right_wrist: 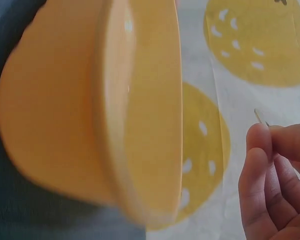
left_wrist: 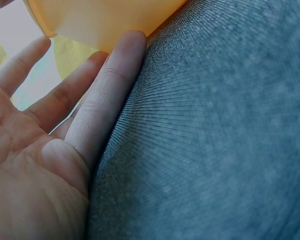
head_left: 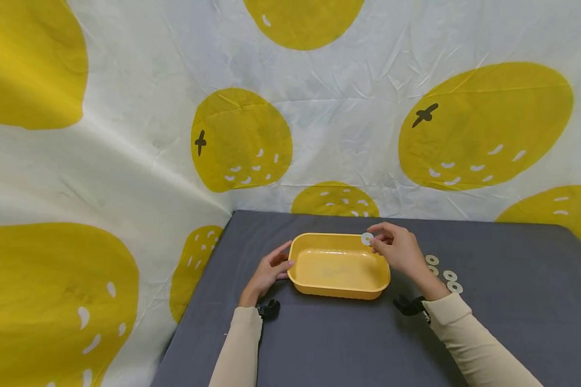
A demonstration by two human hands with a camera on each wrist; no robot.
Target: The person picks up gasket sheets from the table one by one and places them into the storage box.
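A yellow rectangular tub point(head_left: 339, 292) with rounded corners stands on the dark cloth, and no object shows inside it. My left hand point(head_left: 266, 271) is at its left end; in the left wrist view, nearly straight fingers point(left_wrist: 105, 95) reach its outer wall. Thumb and forefinger of my right hand point(head_left: 398, 248) pinch a small, flat, pale ring point(head_left: 366, 238) with a hole in its middle, over the tub's back right corner. From the right wrist, the ring point(right_wrist: 258, 116) appears edge-on as a thin sliver above the fingertips, beyond the tub's rim.
Several similar pale rings point(head_left: 450, 276) lie on the dark table point(head_left: 329, 344) right of the tub, partly behind my right forearm. A white curtain point(head_left: 339, 134) with yellow fruit prints hangs along the table's back and left. Both wrists wear black straps.
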